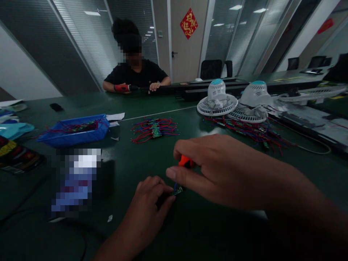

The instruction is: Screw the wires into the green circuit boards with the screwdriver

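Note:
Near the front of the table, my left hand pinches a small green circuit board at its left end between thumb and finger. A short blue wire rises from the board. My right hand is closed around an orange tool handle with a dark part; its working end is hidden, so I cannot tell the kind of tool. This hand hovers above and to the right of the board. Farther back lies a group of green boards with red and blue wires, laid out in a row.
At left stands a blue bin of wired boards, behind a blurred upright object. Two white fan-like housings sit back right beside a heap of wired boards. Across the table, a person holds a red tool.

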`<state>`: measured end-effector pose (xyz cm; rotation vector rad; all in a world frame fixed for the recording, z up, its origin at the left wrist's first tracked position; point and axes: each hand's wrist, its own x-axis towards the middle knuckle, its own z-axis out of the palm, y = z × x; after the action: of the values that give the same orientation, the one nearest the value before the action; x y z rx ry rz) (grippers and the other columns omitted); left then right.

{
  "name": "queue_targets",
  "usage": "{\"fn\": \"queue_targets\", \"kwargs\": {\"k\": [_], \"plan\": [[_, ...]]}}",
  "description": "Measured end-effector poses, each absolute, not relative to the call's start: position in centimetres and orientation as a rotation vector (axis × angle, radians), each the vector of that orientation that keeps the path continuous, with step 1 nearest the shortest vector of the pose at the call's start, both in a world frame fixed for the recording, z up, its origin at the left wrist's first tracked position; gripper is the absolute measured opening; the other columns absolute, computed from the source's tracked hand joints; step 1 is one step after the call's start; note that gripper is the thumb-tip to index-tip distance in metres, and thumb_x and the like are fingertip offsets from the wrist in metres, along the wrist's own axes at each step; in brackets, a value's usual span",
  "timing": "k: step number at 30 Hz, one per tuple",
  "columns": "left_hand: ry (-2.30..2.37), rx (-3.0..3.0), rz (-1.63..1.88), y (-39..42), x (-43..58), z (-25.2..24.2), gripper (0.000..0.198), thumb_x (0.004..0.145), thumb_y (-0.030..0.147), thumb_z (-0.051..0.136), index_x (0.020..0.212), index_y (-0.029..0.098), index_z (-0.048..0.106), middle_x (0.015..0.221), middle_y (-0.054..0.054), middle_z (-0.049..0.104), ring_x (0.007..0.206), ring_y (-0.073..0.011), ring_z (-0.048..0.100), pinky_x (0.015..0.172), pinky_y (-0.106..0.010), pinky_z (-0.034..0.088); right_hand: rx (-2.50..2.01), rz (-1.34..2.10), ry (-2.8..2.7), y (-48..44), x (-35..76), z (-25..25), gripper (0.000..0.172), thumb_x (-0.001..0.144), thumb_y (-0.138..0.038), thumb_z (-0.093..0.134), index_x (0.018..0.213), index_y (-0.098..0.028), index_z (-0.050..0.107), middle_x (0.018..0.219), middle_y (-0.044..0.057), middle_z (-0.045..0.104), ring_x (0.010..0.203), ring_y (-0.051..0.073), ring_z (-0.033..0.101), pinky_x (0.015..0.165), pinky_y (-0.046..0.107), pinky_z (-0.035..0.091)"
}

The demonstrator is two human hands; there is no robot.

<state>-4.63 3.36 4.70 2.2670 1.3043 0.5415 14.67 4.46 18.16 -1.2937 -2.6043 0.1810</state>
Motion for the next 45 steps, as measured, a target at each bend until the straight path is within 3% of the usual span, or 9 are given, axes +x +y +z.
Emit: {"fn": "queue_targets", "kwargs": {"k": [3, 7, 13, 19, 24, 30, 36, 41, 45], "plan": [[1.318, 2.261, 0.544, 3.3, -4.6, 4.8, 0.012, 0.084, 0.021, 0.057, 0.09, 0.025, 0.066, 0.097, -0.004, 0.063, 0.093, -0.0253, 0.055, 0.081, -0.042, 0.043, -1.371, 0.112, -2.497, 4.6, 13.8, 17.8, 0.046, 0.089, -0.059, 0.038, 0.071, -0.022, 0.057, 0.053, -0.004, 0.045, 0.048, 0.011, 0.035, 0.048, 0.028, 0.017], [1.311, 2.254, 0.502, 3.3, -4.5, 5.0, 0.013, 0.085, 0.019, 0.056, 0.091, 0.024, 0.066, 0.096, -0.004, 0.063, 0.092, -0.0249, 0.055, 0.082, -0.042, 0.042, -1.344, 0.02, -2.487, 4.9, 13.1, 17.3, 0.032, 0.091, -0.04, 0.048, 0.066, -0.021, 0.054, 0.049, -0.005, 0.04, 0.046, 0.011, 0.031, 0.048, 0.029, 0.014], [1.31, 2.237, 0.475, 3.2, -4.4, 5.2, 0.013, 0.085, 0.017, 0.057, 0.093, 0.022, 0.065, 0.096, -0.005, 0.062, 0.092, -0.0247, 0.055, 0.081, -0.042, 0.041, -1.418, 0.04, -2.504, 4.8, 13.1, 17.2, 0.017, 0.089, -0.033, 0.05, 0.086, -0.02, 0.06, 0.059, -0.002, 0.057, 0.051, 0.015, 0.049, 0.048, 0.028, 0.021], [1.3, 2.237, 0.499, 3.2, -4.5, 5.2, 0.013, 0.085, 0.016, 0.058, 0.093, 0.023, 0.066, 0.097, -0.004, 0.062, 0.092, -0.0245, 0.055, 0.081, -0.042, 0.041, -1.384, 0.113, -2.519, 4.6, 13.5, 17.2, 0.027, 0.09, -0.032, 0.048, 0.11, -0.016, 0.057, 0.073, 0.002, 0.066, 0.063, 0.019, 0.06, 0.054, 0.029, 0.032], [1.295, 2.241, 0.498, 3.2, -4.4, 5.2, 0.012, 0.086, 0.017, 0.056, 0.092, 0.022, 0.065, 0.093, -0.005, 0.061, 0.091, -0.0247, 0.055, 0.079, -0.042, 0.042, -1.36, 0.212, -2.514, 4.4, 13.4, 17.2, 0.031, 0.089, -0.029, 0.046, 0.114, -0.015, 0.055, 0.082, 0.005, 0.066, 0.072, 0.02, 0.061, 0.058, 0.031, 0.034], [1.295, 2.24, 0.541, 3.2, -4.4, 4.9, 0.009, 0.084, 0.016, 0.058, 0.089, 0.022, 0.063, 0.09, -0.004, 0.06, 0.093, -0.0257, 0.055, 0.083, -0.044, 0.042, -1.344, 0.268, -2.525, 4.2, 13.2, 17.6, 0.015, 0.087, -0.027, 0.043, 0.09, -0.02, 0.056, 0.073, 0.0, 0.061, 0.063, 0.015, 0.052, 0.055, 0.029, 0.028], [1.31, 2.228, 0.542, 3.3, -4.4, 5.0, 0.011, 0.083, 0.016, 0.059, 0.09, 0.024, 0.065, 0.096, -0.004, 0.062, 0.094, -0.0255, 0.055, 0.083, -0.043, 0.042, -1.414, 0.095, -2.497, 4.9, 13.0, 17.3, 0.036, 0.092, -0.049, 0.038, 0.075, -0.024, 0.057, 0.055, -0.003, 0.053, 0.049, 0.012, 0.04, 0.049, 0.028, 0.018], [1.325, 2.222, 0.53, 3.2, -4.3, 5.3, 0.013, 0.083, 0.015, 0.059, 0.09, 0.023, 0.066, 0.094, -0.003, 0.063, 0.091, -0.0238, 0.056, 0.08, -0.041, 0.043, -1.45, 0.116, -2.504, 4.8, 13.1, 17.2, 0.021, 0.091, -0.036, 0.045, 0.091, -0.021, 0.06, 0.063, 0.0, 0.061, 0.051, 0.012, 0.05, 0.049, 0.027, 0.022], [1.314, 2.227, 0.518, 3.2, -4.3, 5.3, 0.014, 0.083, 0.014, 0.058, 0.091, 0.023, 0.066, 0.094, -0.003, 0.063, 0.091, -0.0239, 0.056, 0.08, -0.041, 0.043, -1.427, 0.167, -2.488, 4.6, 13.3, 17.2, 0.028, 0.09, -0.034, 0.046, 0.11, -0.017, 0.056, 0.071, 0.003, 0.065, 0.062, 0.016, 0.058, 0.054, 0.027, 0.03]]}}
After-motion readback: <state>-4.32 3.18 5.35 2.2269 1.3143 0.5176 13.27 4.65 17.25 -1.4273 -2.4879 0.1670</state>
